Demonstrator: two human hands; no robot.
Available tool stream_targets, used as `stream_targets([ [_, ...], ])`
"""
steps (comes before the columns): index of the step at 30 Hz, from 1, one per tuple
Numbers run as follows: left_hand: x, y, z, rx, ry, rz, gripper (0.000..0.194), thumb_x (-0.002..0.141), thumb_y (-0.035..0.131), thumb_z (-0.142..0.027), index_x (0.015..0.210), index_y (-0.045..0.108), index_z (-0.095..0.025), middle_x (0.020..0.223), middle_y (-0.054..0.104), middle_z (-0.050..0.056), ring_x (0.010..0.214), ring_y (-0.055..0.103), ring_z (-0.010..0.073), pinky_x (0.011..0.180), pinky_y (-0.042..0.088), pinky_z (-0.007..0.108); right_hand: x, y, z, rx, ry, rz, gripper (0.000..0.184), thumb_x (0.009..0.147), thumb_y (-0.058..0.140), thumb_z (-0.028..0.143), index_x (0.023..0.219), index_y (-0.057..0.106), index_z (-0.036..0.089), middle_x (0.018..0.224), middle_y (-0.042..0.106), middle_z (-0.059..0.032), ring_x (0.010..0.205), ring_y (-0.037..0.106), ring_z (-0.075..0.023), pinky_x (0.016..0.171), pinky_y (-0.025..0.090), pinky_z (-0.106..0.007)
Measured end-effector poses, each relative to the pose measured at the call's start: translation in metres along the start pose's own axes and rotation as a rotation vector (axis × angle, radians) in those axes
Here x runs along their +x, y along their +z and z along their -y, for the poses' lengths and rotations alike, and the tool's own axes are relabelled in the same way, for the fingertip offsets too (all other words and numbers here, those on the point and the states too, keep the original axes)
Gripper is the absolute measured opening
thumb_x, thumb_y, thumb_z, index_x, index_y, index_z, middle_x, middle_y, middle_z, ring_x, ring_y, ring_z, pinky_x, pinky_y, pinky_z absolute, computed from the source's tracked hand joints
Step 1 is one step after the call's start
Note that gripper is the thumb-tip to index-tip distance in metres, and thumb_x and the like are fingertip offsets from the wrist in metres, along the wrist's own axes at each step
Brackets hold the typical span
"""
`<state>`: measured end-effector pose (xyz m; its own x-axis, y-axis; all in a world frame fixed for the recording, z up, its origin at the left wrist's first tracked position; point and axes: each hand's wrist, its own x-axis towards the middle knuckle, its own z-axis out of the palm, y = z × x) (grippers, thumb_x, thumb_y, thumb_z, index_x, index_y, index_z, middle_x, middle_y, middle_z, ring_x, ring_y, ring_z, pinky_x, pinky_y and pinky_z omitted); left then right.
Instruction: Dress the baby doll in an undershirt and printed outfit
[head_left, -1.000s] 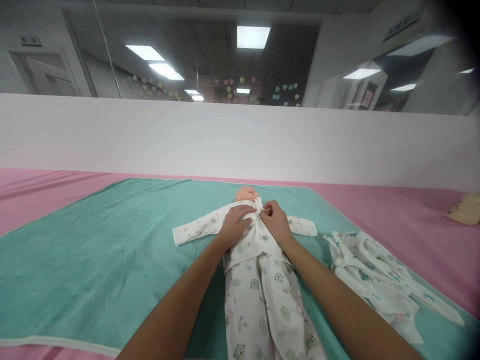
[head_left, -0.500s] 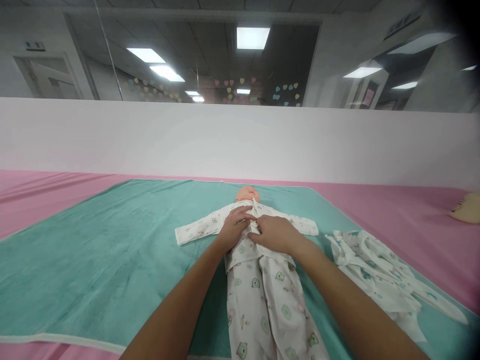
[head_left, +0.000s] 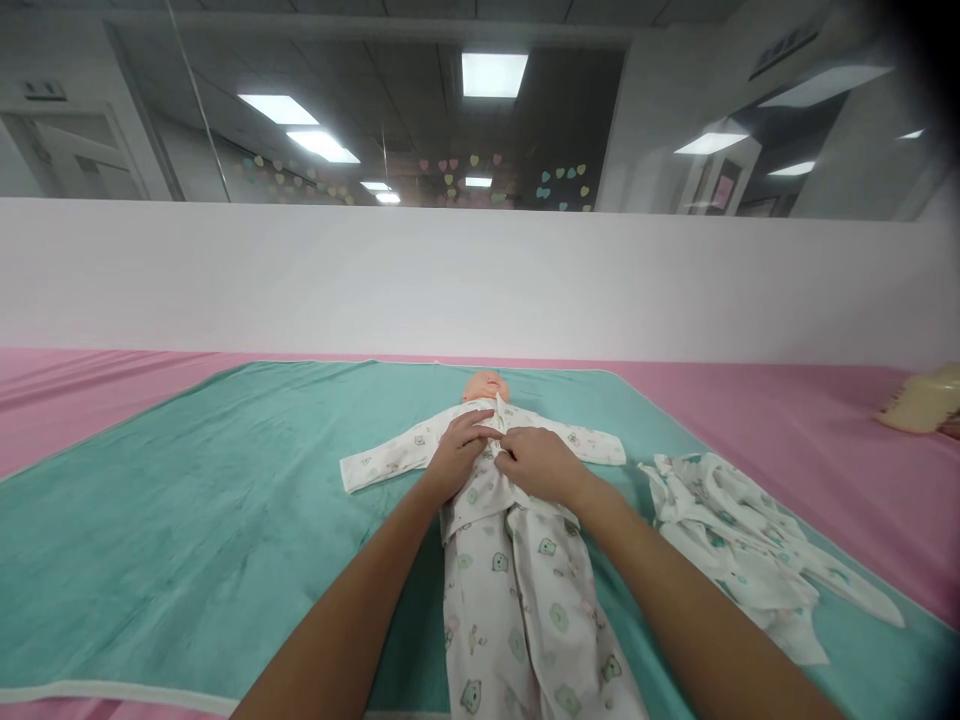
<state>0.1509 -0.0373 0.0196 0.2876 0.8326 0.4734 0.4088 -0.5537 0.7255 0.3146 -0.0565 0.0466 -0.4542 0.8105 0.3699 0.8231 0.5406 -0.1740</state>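
The baby doll [head_left: 486, 386] lies on its back on the teal blanket [head_left: 187, 500], its long axis running away from the person, head beyond the fingers. Left hand [head_left: 454, 456] and right hand [head_left: 541, 464] pinch the printed top [head_left: 487, 480] at the chest, fingers together. A crumpled garment [head_left: 735, 540] lies right of them.

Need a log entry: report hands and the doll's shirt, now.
Left hand and right hand both on the doll chest, fingers pinching the printed shirt front. Doll flat on the green blanket. Spare printed clothes beside, apart.
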Motion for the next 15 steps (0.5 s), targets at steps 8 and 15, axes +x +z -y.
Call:
stream_targets([
  [8,0.0,-0.002,-0.003,0.03,-0.031,-0.003,0.034,0.079,0.037,-0.018,0.088,0.068,-0.026,0.131,0.047,-0.005,0.125,0.035,0.0187,0.108,0.026,0.038,0.0,0.01,-0.01,0.344,-0.064,-0.091,0.029,0.073,0.04,0.02,0.05,0.023,0.018,0.052,0.032,0.0035,0.054,0.033,-0.0107,0.057,0.026,-0.025],
  [15,-0.001,-0.002,-0.004,0.018,-0.046,-0.008,0.034,0.081,0.037,-0.019,0.09,0.068,-0.028,0.132,0.047,-0.006,0.126,0.034,0.0188,0.108,0.025,0.038,0.0,0.006,-0.024,0.948,0.052,0.078,0.032,0.076,0.046,0.036,0.053,0.031,0.019,0.057,0.031,0.0033,0.055,0.031,-0.0105,0.055,0.029,-0.024],
])
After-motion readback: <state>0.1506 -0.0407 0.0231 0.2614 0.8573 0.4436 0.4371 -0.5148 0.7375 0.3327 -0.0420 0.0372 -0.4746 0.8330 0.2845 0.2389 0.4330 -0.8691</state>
